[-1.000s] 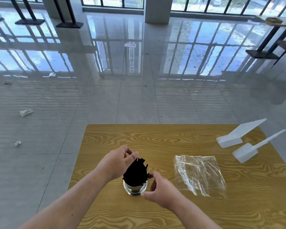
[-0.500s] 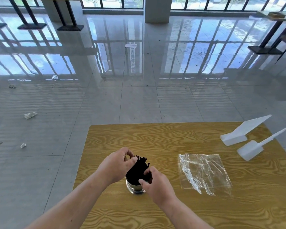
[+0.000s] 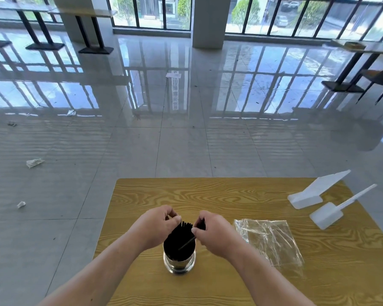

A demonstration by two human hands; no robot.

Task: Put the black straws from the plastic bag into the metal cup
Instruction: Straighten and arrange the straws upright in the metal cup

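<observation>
A shiny metal cup (image 3: 179, 265) stands on the wooden table (image 3: 208, 195) near its front. A thick bundle of black straws (image 3: 179, 238) stands in the cup, leaning away from me. My left hand (image 3: 156, 228) curls round the left side of the straw tops. My right hand (image 3: 215, 234) grips the right side of the bundle, thumb against the straws. One thin straw lies slanted across the bundle. The clear plastic bag (image 3: 269, 241) lies flat and crumpled on the table to the right of the cup.
Two white plastic scoops (image 3: 314, 191) (image 3: 332, 214) lie at the table's far right corner. Beyond the table is a glossy tiled floor with scraps of litter (image 3: 34, 162) at the left, and table bases and a chair (image 3: 378, 78) further off.
My right hand has risen from the cup's side to the top of the straw bundle. My left hand has stayed on the straws. The camera has tilted up a little.
</observation>
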